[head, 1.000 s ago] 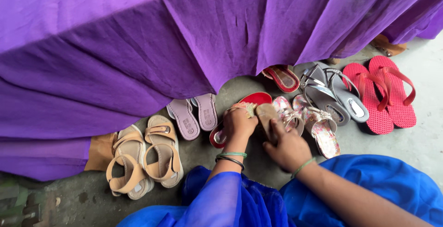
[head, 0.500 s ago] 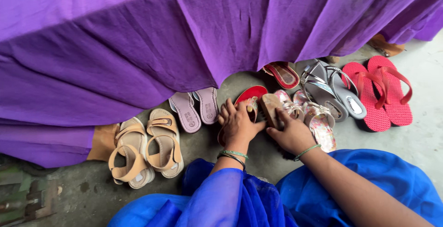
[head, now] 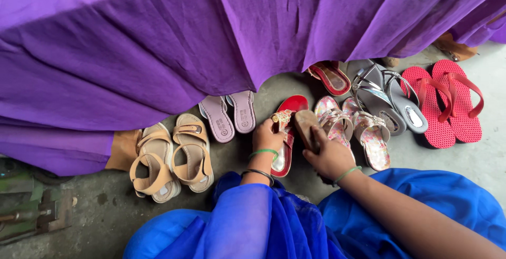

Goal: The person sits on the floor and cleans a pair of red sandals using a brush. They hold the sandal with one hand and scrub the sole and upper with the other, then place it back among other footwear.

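Your left hand (head: 268,137) lies on the near edge of the red sandal (head: 287,132), fingers curled over its side and touching the gold-trimmed strap; the sandal lies flat on the concrete floor (head: 474,159), sole down, its toe pointing away from you towards the purple cloth (head: 158,43). Your right hand (head: 329,156) is closed around the second sandal of that pair (head: 307,128), held tilted on edge so its tan underside faces up, just to the right of the flat one and nearly touching it.

Directly beyond your right hand's knuckles sits a pair of floral sandals (head: 358,130), side by side. Farther to the right of that hand stand grey strappy sandals (head: 390,101), then red flip-flops (head: 448,106), well apart from your fingers. Beyond the held sandal, a maroon sandal (head: 331,77) pokes out from under the cloth.

To the left of your left hand, a pair of mauve slippers (head: 232,114) lies half under the cloth's hem, and farther left a pair of tan strap sandals (head: 174,156).
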